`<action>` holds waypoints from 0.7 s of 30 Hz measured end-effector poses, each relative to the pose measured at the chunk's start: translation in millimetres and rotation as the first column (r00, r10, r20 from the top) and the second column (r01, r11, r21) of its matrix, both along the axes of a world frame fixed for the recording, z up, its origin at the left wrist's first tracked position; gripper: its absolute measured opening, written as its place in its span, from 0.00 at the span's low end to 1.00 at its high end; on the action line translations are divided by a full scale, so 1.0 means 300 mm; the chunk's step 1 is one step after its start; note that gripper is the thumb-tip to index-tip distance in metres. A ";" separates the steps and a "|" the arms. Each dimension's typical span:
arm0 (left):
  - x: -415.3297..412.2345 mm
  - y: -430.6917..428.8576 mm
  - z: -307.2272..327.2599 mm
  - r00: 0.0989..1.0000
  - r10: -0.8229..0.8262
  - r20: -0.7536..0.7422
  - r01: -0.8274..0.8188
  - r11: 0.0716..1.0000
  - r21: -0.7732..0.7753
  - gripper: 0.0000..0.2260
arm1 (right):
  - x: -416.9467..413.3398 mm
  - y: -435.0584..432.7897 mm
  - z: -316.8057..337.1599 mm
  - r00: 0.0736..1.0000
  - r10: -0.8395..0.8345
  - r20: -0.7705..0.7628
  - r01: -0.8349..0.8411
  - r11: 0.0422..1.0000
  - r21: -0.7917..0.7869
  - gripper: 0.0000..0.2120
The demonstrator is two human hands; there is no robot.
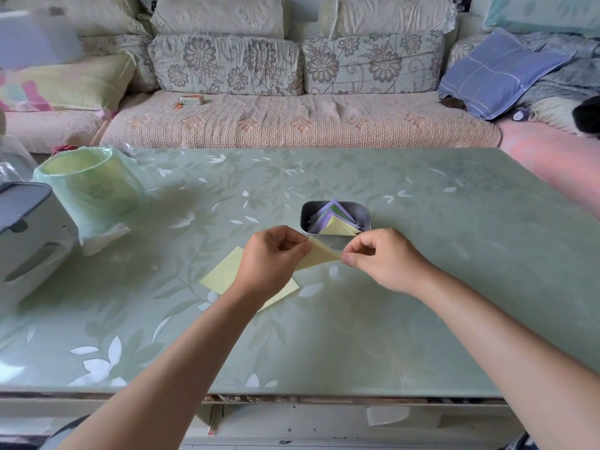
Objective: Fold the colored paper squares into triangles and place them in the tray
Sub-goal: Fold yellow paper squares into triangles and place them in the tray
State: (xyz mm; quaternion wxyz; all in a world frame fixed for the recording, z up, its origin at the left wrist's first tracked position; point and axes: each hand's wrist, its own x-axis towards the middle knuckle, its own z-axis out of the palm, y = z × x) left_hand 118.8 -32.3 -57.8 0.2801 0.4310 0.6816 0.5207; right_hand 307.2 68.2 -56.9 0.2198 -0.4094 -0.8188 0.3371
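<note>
A yellow paper square [319, 256] hangs bent just above the table, held between both hands. My left hand [271, 258] pinches its left corner and my right hand [376, 258] pinches its right corner. Under my left hand and wrist lies a flat pile of yellow paper squares [224, 272], partly hidden. Just beyond the hands sits a small dark metal tray [306, 212] holding several folded triangles [334, 219] in purple, green and yellow.
The green floral glass table [422, 271] carries a green bag-lined bin [87, 183] and a white and grey appliance [29, 235] at the left. A sofa with cushions stands behind the table.
</note>
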 end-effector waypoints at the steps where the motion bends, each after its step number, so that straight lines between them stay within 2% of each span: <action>1: -0.009 0.005 -0.001 1.000 0.013 -0.020 -0.012 1.000 0.014 0.04 | 0.008 0.004 0.000 0.999 -0.006 0.042 0.006 1.000 0.011 0.06; 4: -0.023 0.020 -0.003 0.995 0.004 -0.105 0.000 0.999 0.036 0.03 | 0.021 0.017 0.006 0.995 -0.029 0.093 0.025 0.999 0.037 0.06; 7: -0.018 0.037 0.002 0.977 -0.043 -0.207 0.054 0.998 0.045 0.02 | -0.001 0.016 0.040 1.000 -0.025 -0.009 0.025 0.996 0.080 0.03; 9: -0.007 0.052 0.010 0.972 -0.079 -0.222 0.097 0.993 0.072 0.01 | -0.030 0.011 0.065 0.997 0.041 -0.065 -0.035 0.995 0.099 0.07; 13: 0.002 0.099 0.020 0.960 -0.109 -0.259 0.137 0.986 0.095 0.01 | -0.080 0.038 0.099 0.998 0.057 -0.039 -0.050 0.987 0.155 0.04; 16: -0.029 0.133 0.014 0.947 -0.066 -0.313 0.108 0.987 0.119 0.06 | -0.099 0.105 0.115 0.999 -0.002 -0.032 0.007 0.989 0.148 0.07; 19: -0.065 0.159 -0.009 0.907 -0.048 -0.418 0.079 0.995 0.057 0.15 | -0.104 0.181 0.118 0.996 -0.081 -0.044 0.086 0.988 0.125 0.06; 21: -0.074 0.172 -0.029 0.900 -0.058 -0.432 0.066 0.998 0.004 0.21 | -0.105 0.218 0.114 0.996 -0.080 -0.033 0.083 0.991 0.102 0.06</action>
